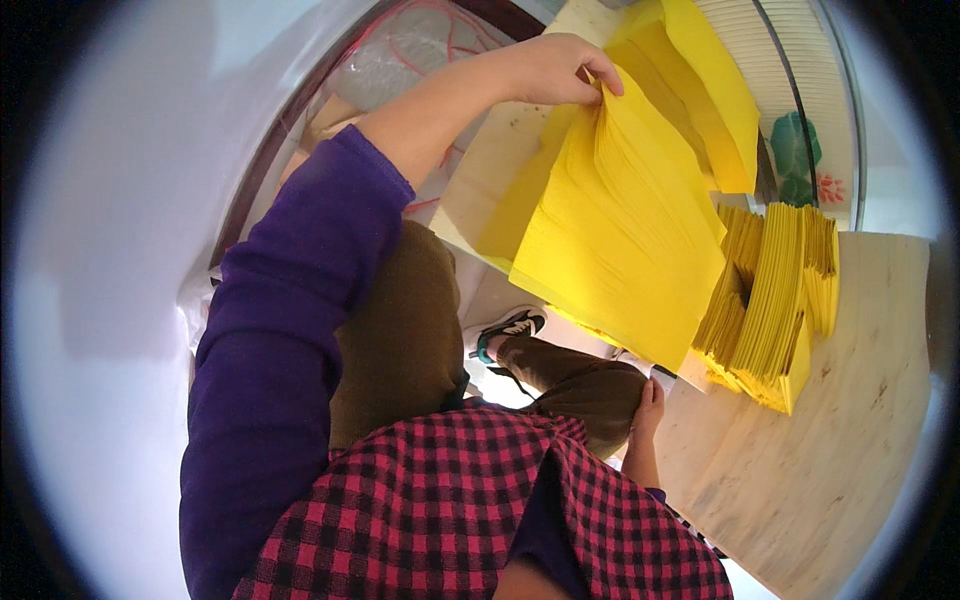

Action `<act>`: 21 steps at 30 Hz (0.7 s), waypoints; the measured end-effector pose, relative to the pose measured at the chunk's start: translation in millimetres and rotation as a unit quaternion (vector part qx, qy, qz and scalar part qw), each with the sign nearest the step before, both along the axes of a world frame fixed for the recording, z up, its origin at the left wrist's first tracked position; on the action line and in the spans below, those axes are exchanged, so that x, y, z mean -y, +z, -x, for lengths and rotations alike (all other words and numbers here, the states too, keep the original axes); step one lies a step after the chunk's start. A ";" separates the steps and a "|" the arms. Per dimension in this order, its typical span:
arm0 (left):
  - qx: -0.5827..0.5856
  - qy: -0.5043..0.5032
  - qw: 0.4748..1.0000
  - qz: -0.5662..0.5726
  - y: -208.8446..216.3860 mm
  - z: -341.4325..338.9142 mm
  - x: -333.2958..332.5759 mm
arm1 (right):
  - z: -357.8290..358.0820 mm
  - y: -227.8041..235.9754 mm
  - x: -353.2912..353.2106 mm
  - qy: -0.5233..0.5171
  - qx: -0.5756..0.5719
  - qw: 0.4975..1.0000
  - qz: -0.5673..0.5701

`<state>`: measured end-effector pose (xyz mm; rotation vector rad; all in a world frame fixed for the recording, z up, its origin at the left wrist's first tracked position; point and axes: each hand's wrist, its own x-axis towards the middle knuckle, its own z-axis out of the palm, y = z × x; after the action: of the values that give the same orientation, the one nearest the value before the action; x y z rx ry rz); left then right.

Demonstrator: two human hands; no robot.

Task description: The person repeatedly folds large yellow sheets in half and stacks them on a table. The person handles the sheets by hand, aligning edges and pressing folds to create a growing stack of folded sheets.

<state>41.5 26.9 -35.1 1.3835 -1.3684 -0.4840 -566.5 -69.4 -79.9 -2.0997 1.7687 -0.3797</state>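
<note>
A thick fanned stack of yellow paper sheets (pixel 620 230) lies slanted in front of me. My left hand (pixel 568 70) reaches to its far edge, with thumb and fingers pinched on the upper sheets. My right hand (pixel 647 408) is low beside the stack's near corner, its fingers closed. A small piece, dark and pale (pixel 662 377), shows at its fingertips, but I cannot make out what it is. Beyond the fanned stack is another pile of yellow sheets (pixel 735 110).
Upright bundles of folded yellow paper (pixel 770 310) stand on the pale wooden board (pixel 800 450) at the right. At far left lie clear plastic wrap (pixel 395 60) and red string (pixel 355 45). A green object (pixel 795 150) is at far right. My shoe (pixel 515 325) shows below.
</note>
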 end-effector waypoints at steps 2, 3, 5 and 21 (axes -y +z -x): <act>0.014 0.000 1.000 0.003 3.4 -0.2 1.0 | -0.6 0.1 -1.2 -0.002 0.002 1.000 0.004; 0.014 0.002 1.000 -0.002 5.0 0.1 1.8 | -1.0 0.1 -1.8 0.000 0.002 1.000 0.006; 0.012 0.002 1.000 -0.013 8.1 0.5 3.6 | -2.0 0.3 -3.2 -0.006 0.016 1.000 0.004; 0.029 0.023 0.999 0.013 -16.0 -3.7 -23.7 | 2.6 -3.8 -7.9 -0.010 0.052 0.998 0.033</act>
<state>45.2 50.6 -51.1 1.4139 -1.3812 -0.3969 -569.1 -61.4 -83.7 -2.0686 1.7398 -0.5494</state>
